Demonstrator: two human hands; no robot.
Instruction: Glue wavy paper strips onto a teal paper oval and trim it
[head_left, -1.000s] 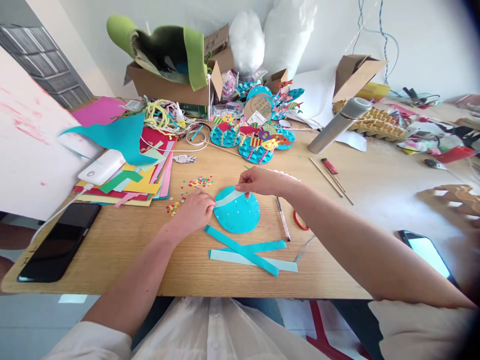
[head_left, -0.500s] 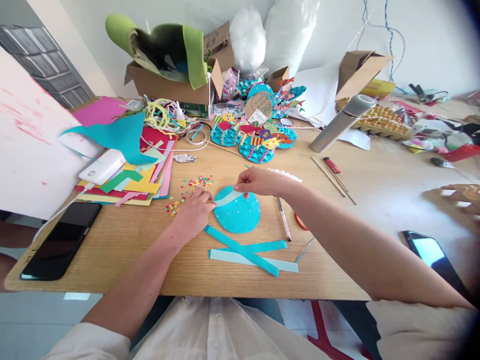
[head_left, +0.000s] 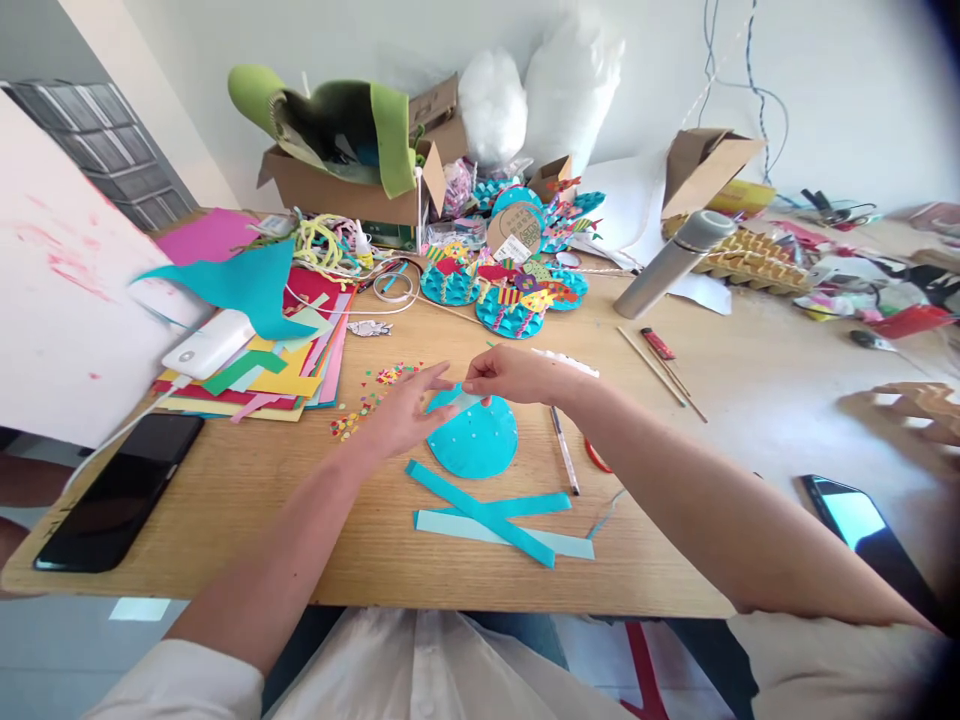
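My right hand point(head_left: 506, 375) pinches a pale blue paper strip point(head_left: 466, 401) between thumb and fingers, above a round turquoise disc point(head_left: 474, 440) with small white dots. My left hand point(head_left: 409, 408) is at the strip's other end, fingers stretched out and apart, thumb close to the paper. Whether it touches the strip is hard to see. Part of the strip and the disc's upper edge are hidden by my hands. Nearer to me, several blue paper strips point(head_left: 487, 515) lie crossed on the wooden table point(head_left: 360, 560).
Small colourful confetti pieces point(head_left: 349, 422) lie left of the disc. A pen point(head_left: 565, 450) and red-handled scissors point(head_left: 598, 455) are to the right. Phones point(head_left: 120, 495) flank the work area. Decorated blue crafts point(head_left: 510, 310), a grey flask point(head_left: 675, 262) and stacked coloured paper point(head_left: 300, 375) stand farther back.
My left hand's fingers have opened from a pinch on the strip and spread apart, and the hand has shifted right towards my right hand. My right hand keeps its pinch.
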